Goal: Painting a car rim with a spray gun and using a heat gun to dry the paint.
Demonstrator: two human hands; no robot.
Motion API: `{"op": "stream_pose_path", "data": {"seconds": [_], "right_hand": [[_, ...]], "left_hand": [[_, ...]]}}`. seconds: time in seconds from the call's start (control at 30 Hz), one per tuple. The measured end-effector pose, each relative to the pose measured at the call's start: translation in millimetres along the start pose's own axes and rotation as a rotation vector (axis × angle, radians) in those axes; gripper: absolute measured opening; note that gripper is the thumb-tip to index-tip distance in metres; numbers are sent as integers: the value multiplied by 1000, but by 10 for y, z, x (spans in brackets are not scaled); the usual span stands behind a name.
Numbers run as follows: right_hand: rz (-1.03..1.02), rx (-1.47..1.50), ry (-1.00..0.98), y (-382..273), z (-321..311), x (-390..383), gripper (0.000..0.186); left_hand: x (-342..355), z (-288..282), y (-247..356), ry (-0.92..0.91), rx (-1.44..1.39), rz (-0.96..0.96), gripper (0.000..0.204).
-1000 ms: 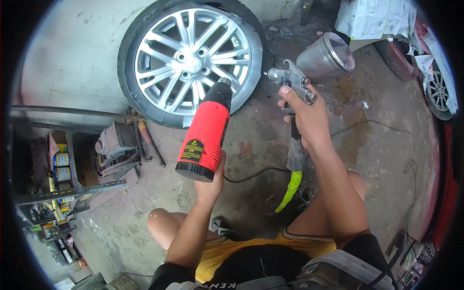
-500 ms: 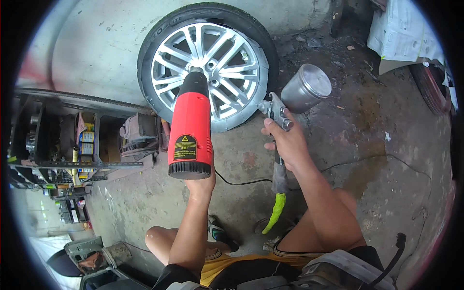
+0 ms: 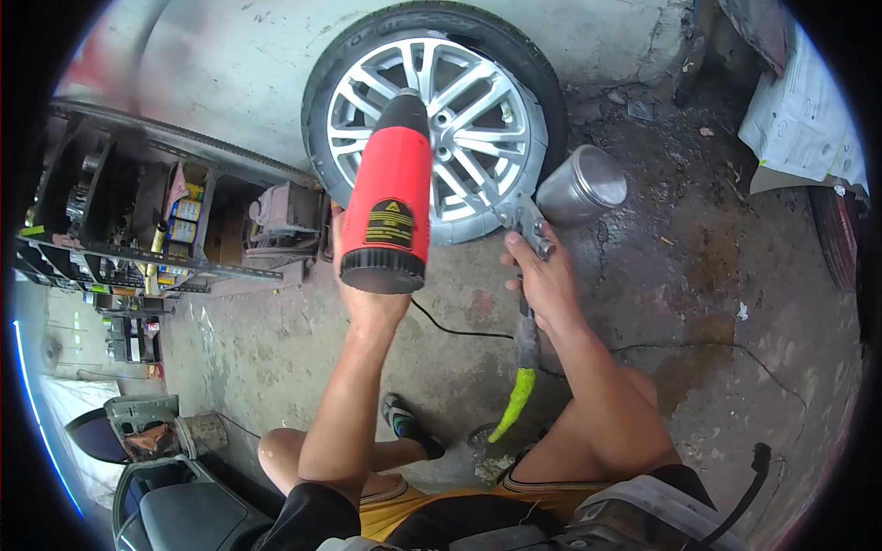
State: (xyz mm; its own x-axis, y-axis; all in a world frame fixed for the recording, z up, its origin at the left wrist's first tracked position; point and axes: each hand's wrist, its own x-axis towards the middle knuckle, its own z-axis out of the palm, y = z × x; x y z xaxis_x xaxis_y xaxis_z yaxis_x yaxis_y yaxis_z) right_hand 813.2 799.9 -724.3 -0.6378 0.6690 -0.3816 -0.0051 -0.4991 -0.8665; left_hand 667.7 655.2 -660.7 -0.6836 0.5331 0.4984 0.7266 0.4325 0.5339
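Note:
In front of a silver alloy wheel (image 3: 487, 138) with a black tyre (image 3: 544, 87), my left hand (image 3: 370, 308) is wrapped round a red heat gun (image 3: 395, 170). Its black nozzle points up toward the spokes, and its body hides most of the grip and fingers. My right hand (image 3: 549, 285) is closed on a metal spray gun (image 3: 525, 225), held right of the heat gun near the wheel's lower edge. A silver paint cup (image 3: 581, 186) is fixed to the spray gun. Its hose, wrapped in bright yellow-green (image 3: 514, 399), hangs below. Overlapping grey pieces line the wheel's lower right edge.
A metal shelf rack (image 3: 165, 216) with boxes and cans stands on the left. A black cable (image 3: 459, 331) runs across the concrete floor. A white cardboard box (image 3: 808, 119) and another tyre (image 3: 834, 239) are at the right. A grey bin-like object (image 3: 197, 510) stands lower left.
The heat gun has moved upward across the wheel, in my left hand. The spray gun sits slightly further left relative to the wheel. The whole view has shifted, with the wheel further right.

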Motion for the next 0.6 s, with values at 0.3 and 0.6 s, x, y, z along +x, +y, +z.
{"op": "stream_pose_path", "data": {"seconds": [0.3, 0.6], "right_hand": [[3, -20, 32, 38, 226, 13, 51], [-51, 1, 144, -11, -3, 60, 30]], "left_hand": [[-555, -223, -410, -141, -6, -139, 24], [-338, 203, 124, -329, -364, -722, 21]]}}
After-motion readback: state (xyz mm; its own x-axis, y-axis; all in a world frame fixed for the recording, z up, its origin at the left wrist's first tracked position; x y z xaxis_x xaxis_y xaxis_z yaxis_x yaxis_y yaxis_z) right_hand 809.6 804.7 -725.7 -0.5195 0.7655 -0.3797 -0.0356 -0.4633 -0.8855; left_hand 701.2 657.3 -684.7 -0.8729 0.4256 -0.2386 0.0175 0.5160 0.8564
